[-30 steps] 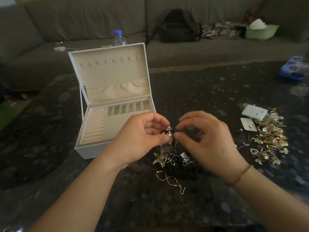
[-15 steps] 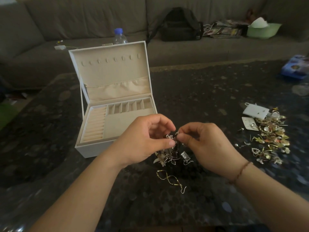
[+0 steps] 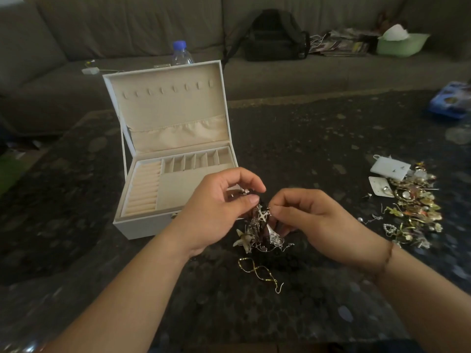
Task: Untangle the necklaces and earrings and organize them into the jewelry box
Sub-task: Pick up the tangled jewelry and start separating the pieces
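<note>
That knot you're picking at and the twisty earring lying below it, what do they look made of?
Tangled cluster: looks like silver-toned metal, bright glints on thin links, with one cream petal-like piece, possibly plastic. Twisted earring: gold-toned metal, shiny, thin wire with a hook. Plating or solid, can't tell.

single head-worn view, forward and down, close over the dark table (image 3: 331, 128), sofa (image 3: 127, 29) beyond
</note>
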The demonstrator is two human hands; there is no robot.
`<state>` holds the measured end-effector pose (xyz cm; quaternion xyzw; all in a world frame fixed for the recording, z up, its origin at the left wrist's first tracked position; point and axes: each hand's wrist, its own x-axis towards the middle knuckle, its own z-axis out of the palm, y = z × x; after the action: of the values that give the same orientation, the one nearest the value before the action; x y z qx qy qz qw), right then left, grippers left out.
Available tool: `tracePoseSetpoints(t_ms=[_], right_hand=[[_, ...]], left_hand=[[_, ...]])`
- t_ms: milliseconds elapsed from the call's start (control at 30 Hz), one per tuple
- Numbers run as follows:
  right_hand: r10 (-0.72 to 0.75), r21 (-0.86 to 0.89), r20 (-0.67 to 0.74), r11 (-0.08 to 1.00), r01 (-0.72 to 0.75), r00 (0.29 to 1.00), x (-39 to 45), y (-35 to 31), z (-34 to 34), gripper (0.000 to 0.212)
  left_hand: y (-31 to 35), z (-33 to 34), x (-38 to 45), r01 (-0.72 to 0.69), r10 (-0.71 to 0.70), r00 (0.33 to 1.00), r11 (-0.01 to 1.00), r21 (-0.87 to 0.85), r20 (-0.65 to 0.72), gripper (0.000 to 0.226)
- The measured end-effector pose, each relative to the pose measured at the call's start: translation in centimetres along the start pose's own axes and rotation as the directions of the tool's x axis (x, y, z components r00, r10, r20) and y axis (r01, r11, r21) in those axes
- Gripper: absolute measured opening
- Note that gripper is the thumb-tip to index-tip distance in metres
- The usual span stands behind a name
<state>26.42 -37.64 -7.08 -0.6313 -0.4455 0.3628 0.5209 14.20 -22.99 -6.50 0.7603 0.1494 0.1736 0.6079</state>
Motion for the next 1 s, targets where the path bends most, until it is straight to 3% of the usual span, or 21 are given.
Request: tracePoseSetpoints(t_ms=[167, 300, 467, 567, 633, 833, 1000], right_hand=[[0.119, 0.146, -0.014, 0.982, -0.116, 0.993, 0.2, 0.2, -0.2, 0.013], [0.197, 0.306, 0.062, 0.929, -0.207, 0.978, 0.1, -0.1, 0.1, 0.020], [0.197, 0.155, -0.056, 0.970, -0.187, 0.979, 0.2, -0.2, 0.0, 0.029], [0.102, -0.088, -0.084, 0.990, -0.110, 0.991, 0.0, -0.4, -0.4, 0.024], [0.092, -0.134, -0.076, 0.986, -0.101, 0.993, 0.0, -0.3, -0.3, 0.018], [0.154, 0.197, -0.009, 0.969, -0.149, 0.988, -0.2, 0.1, -0.4, 0.021], [0.213, 0.320, 0.061, 0.921, -0.221, 0.975, 0.0, 0.0, -0.1, 0.018]], left_hand=[[-0.1, 0.9, -0.1, -0.199, 0.232, 0.969, 0.937, 0.288, -0.086, 0.029], [-0.3, 1.3, -0.3, -0.290, 0.334, 0.937, 0.906, 0.309, -0.101, 0.023], [-0.3, 1.1, -0.2, -0.362, 0.440, 0.890, 0.844, 0.396, -0.124, 0.025], [-0.3, 1.0, -0.2, -0.364, 0.436, 0.892, 0.850, 0.382, -0.122, 0.025], [-0.2, 0.9, -0.1, -0.349, 0.410, 0.904, 0.873, 0.341, -0.124, 0.028], [-0.2, 0.1, 0.0, -0.311, 0.331, 0.936, 0.937, 0.161, -0.116, 0.033], [-0.2, 0.3, -0.1, -0.284, 0.295, 0.949, 0.953, 0.103, -0.111, 0.028]])
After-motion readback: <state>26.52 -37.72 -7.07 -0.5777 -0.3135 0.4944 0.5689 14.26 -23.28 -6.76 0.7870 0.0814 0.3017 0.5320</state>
